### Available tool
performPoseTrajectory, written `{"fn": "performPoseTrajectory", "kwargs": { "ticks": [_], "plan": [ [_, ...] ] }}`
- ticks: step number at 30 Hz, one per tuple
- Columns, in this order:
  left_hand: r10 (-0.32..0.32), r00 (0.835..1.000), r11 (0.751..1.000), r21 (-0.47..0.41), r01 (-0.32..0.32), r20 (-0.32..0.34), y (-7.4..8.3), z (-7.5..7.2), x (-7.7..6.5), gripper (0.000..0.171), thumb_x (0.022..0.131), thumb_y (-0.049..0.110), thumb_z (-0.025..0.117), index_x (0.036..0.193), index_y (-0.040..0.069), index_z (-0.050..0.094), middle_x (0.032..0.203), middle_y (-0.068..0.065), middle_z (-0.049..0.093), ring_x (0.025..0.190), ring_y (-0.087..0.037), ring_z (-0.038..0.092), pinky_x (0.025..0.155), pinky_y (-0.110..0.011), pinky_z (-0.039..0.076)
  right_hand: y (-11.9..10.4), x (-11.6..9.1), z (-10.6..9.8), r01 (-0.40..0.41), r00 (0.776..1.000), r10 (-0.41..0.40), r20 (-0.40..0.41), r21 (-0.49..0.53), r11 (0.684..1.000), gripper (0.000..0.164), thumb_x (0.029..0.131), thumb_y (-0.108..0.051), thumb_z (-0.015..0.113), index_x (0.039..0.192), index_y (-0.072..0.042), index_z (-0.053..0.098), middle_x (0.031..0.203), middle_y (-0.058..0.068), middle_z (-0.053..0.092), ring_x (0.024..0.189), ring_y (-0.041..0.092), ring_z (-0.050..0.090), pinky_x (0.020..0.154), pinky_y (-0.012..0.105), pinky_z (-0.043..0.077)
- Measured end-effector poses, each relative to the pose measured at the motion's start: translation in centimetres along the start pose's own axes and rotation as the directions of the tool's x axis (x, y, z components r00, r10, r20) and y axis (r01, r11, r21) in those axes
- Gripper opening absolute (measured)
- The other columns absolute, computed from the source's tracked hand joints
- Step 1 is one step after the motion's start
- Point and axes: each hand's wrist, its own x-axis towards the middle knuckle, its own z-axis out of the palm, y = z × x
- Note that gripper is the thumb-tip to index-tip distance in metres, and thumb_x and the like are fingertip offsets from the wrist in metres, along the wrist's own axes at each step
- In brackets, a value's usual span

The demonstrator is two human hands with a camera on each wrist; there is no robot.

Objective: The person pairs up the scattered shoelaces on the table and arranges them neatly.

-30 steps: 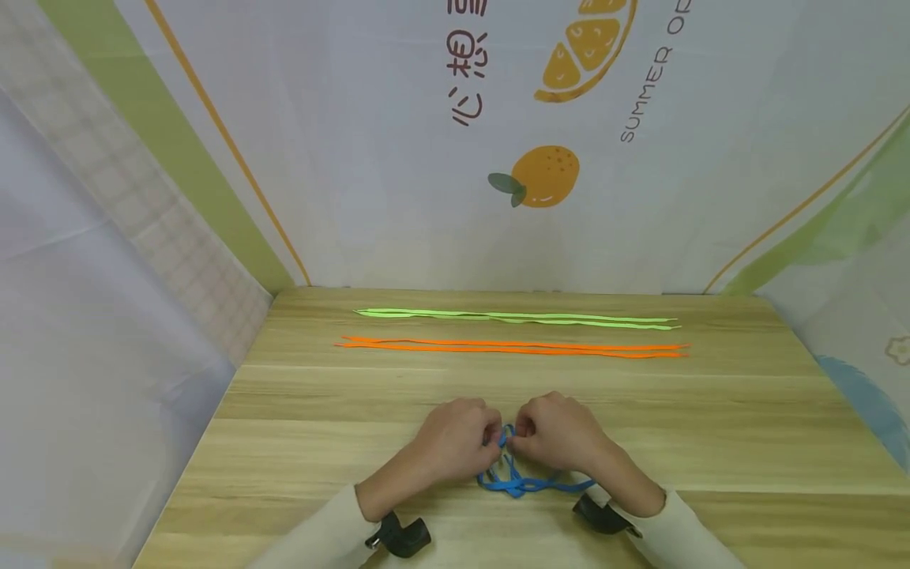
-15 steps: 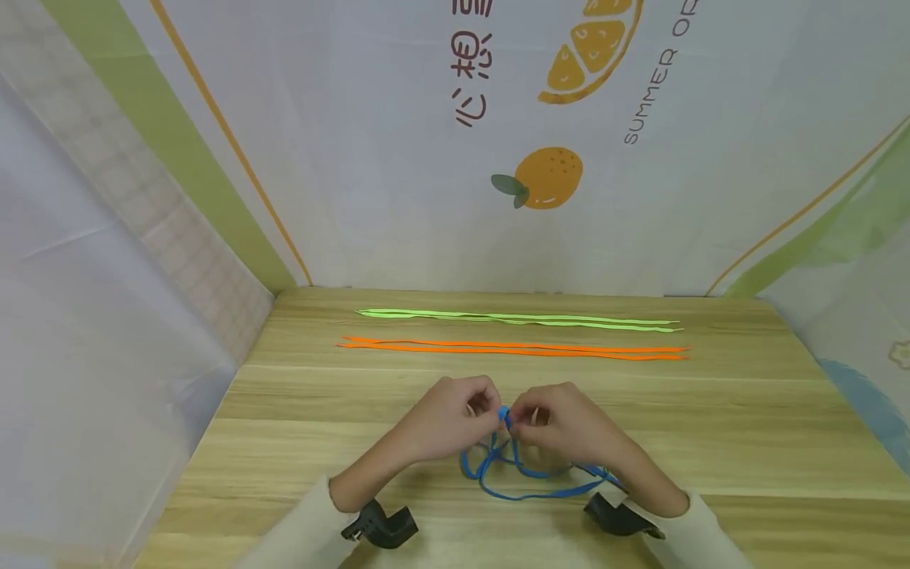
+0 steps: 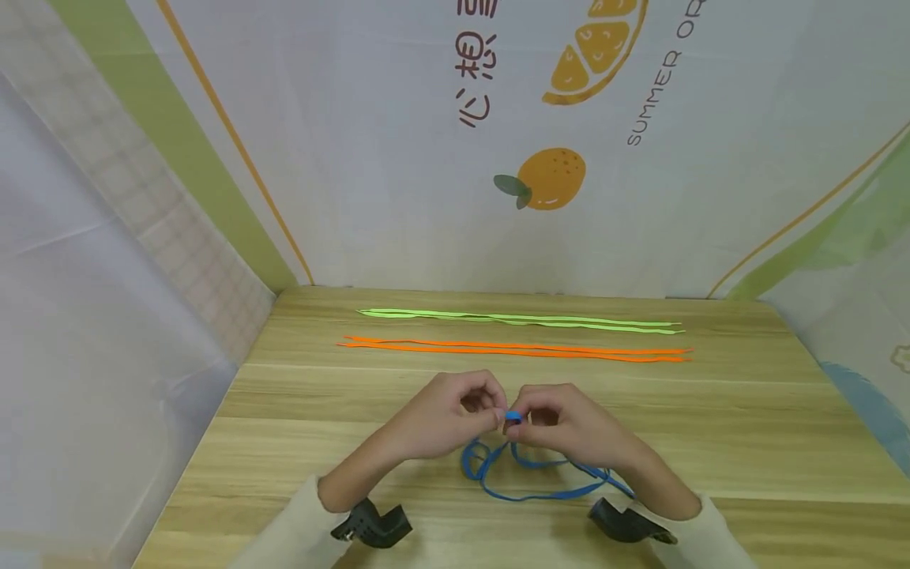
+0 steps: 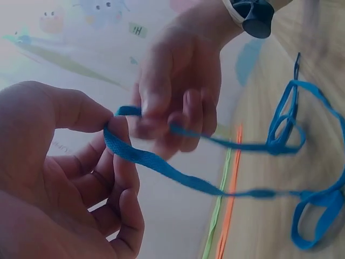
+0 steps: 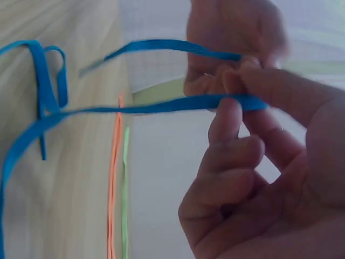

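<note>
A flat blue shoelace (image 3: 562, 495) lies in loose loops on the table, and one stretch of it rises to both hands. My left hand (image 3: 455, 415) pinches the raised lace between thumb and index finger. Close beside it, my right hand (image 3: 569, 423) pinches the same lace, with a short bent piece showing between the two sets of fingertips. In the left wrist view the blue lace (image 4: 161, 166) runs from the left fingertips down to the table. The right wrist view shows two strands of the lace (image 5: 172, 104) hanging from the fingers.
Two orange laces (image 3: 512, 348) lie straight across the wooden table (image 3: 298, 442) beyond the hands. Behind them lie two light green laces (image 3: 519, 318). A white printed cloth (image 3: 398, 158) hangs at the table's back edge. Black wrist mounts (image 3: 373, 524) sit on both cuffs.
Both hands have risen and moved slightly forward from the table, drawing the blue lace up. Its loops on the table have spread wider. The fingertips remain close together.
</note>
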Motion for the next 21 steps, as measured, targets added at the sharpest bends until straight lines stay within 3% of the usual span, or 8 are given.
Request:
{"fn": "performPoseTrajectory", "kwargs": {
  "ticks": [6, 15, 21],
  "plan": [
    [0.009, 0.999, 0.999, 0.038, -0.008, -0.044, 0.2, -1.6, -0.2, 0.007, 0.105, 0.017, 0.070, 0.105, 0.015, 0.077, 0.093, 0.003, 0.073, 0.089, -0.016, 0.067, 0.077, -0.034, 0.055, -0.7, -0.5, -1.7, 0.009, 0.999, -0.013, 0.034, 0.119, 0.993, 0.012, 0.105, 0.000, 0.070, 0.099, -0.006, 0.078, 0.089, 0.006, 0.062, 0.076, 0.017, 0.054, 0.066, 0.027, 0.048],
    [-0.040, 0.995, 0.997, 0.062, 0.046, -0.094, 0.3, -4.4, -0.8, 0.007, 0.105, 0.022, 0.073, 0.105, 0.018, 0.079, 0.096, 0.005, 0.074, 0.095, -0.020, 0.069, 0.082, -0.039, 0.055, -1.4, -1.7, -3.8, 0.040, 0.999, -0.038, -0.020, 0.153, 0.987, 0.021, 0.107, 0.007, 0.063, 0.098, -0.007, 0.075, 0.091, 0.008, 0.056, 0.082, 0.023, 0.054, 0.071, 0.034, 0.051],
    [-0.042, 0.990, 0.998, 0.049, 0.049, -0.135, 0.2, -6.1, -1.3, 0.007, 0.104, 0.021, 0.075, 0.104, 0.018, 0.081, 0.100, 0.001, 0.075, 0.098, -0.023, 0.069, 0.087, -0.043, 0.056, -1.7, -2.5, -5.0, -0.006, 0.997, 0.016, -0.071, 0.139, 0.990, 0.015, 0.107, 0.005, 0.063, 0.100, -0.003, 0.074, 0.098, 0.005, 0.058, 0.091, 0.025, 0.056, 0.078, 0.035, 0.051]
  ]
}}
